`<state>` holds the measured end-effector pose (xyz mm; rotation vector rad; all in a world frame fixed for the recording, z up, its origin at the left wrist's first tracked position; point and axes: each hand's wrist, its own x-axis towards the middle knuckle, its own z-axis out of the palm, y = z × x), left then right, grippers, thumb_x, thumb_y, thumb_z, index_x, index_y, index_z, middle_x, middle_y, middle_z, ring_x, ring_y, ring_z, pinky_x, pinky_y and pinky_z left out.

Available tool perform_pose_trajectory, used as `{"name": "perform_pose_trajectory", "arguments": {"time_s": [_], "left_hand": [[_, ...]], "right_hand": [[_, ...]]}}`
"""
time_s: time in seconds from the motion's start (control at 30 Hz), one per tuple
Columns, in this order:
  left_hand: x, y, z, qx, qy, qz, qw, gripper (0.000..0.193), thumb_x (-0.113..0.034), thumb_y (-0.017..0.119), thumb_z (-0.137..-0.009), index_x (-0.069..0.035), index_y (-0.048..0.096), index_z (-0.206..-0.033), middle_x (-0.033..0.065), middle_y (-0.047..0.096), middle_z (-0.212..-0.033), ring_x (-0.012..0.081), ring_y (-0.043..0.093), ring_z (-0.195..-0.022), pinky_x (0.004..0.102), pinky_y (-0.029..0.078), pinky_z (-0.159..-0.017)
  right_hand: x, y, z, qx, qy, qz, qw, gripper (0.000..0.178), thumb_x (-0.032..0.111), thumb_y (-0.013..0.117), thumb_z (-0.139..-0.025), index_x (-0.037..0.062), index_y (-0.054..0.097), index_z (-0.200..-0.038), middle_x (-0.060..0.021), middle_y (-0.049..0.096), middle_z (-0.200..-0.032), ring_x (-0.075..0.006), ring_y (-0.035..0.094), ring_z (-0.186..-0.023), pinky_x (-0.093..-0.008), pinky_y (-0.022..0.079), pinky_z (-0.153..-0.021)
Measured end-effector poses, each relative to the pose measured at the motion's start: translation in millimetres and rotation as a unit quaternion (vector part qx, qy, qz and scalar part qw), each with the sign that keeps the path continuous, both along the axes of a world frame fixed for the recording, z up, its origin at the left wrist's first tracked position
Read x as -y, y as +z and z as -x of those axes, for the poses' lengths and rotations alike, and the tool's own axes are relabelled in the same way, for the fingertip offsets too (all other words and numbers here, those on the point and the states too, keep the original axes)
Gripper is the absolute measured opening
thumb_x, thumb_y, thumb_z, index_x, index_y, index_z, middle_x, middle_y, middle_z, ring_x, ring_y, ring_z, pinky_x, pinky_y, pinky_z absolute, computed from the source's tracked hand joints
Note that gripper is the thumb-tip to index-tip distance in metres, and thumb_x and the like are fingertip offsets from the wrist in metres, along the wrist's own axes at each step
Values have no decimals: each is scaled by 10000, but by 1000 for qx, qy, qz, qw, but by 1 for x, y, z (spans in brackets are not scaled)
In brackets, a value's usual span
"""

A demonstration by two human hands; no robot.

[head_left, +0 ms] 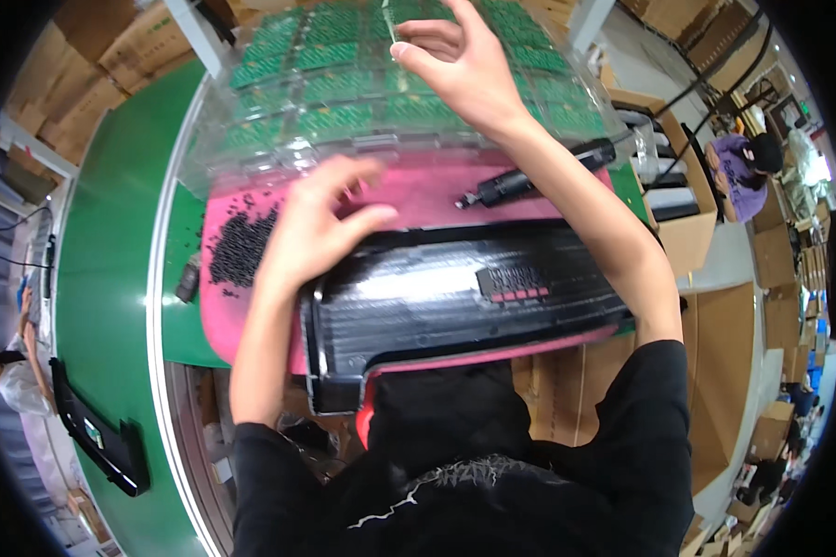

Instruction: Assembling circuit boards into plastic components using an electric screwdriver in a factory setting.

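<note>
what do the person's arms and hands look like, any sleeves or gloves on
Both hands are bare: no gloves, rings or watch show on the left hand or the right hand. The forearms are uncovered too. Short black sleeves end near the elbows, part of a black top with a pale jagged graphic across it.

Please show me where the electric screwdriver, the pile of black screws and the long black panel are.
electric screwdriver point(520, 184): head view, middle of its black body.
pile of black screws point(240, 249): head view, centre of the heap on the pink mat.
long black panel point(455, 292): head view, its glossy top face.
</note>
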<state>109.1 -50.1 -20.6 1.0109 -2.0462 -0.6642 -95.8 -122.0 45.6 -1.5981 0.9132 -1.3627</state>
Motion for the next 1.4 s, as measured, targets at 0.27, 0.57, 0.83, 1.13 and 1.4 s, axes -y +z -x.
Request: {"name": "perform_pose_trajectory", "arguments": {"time_s": [0.27, 0.57, 0.83, 1.13, 1.4], "left_hand": [[-25, 36, 30, -189, -79, -112, 972, 545, 21, 780, -730, 21, 593, -1242, 64, 652, -1061, 115, 614, -945, 244, 532, -795], [-34, 29, 69, -27, -167, -145, 975, 505, -31, 785, -666, -15, 643, -1150, 45, 592, -1082, 90, 576, -846, 192, 505, -612], [-38, -7, 79, 205, -239, -63, 947, 514, -204, 828, -673, -15, 579, -1080, 101, 575, -958, 224, 605, -714, 340, 513, -667], [-39, -15, 87, 253, -203, -54, 944, 511, -215, 819, -673, -37, 545, -1066, 103, 566, -974, 309, 623, -861, 401, 517, -720], [-36, -15, 88, 255, -213, -84, 939, 524, -191, 815, -687, -44, 526, -1098, 106, 553, -998, 306, 622, -889, 401, 518, -741]], "right_hand": [[-131, 7, 43, 108, 58, -92, 988, 731, -16, 688, -834, 51, 280, -1436, -176, 499, -1309, -238, 520, -1206, -371, 452, -1021], [-188, -46, 103, 29, -36, -31, 998, 648, 31, 686, -859, -16, 356, -1415, -149, 562, -1276, -197, 561, -1174, -317, 481, -954], [-197, -91, 147, -359, -26, -20, 933, 529, 133, 783, -695, 39, 595, -1181, -122, 540, -1301, -315, 462, -1240, -420, 361, -1064], [-197, -96, 144, -376, -54, -19, 925, 513, 85, 741, -729, 31, 587, -1215, -128, 538, -1294, -331, 468, -1210, -414, 373, -1048], [-197, -97, 144, -392, -59, -19, 918, 532, 61, 741, -727, 29, 575, -1231, -130, 531, -1291, -333, 469, -1203, -414, 377, -1041]]}}
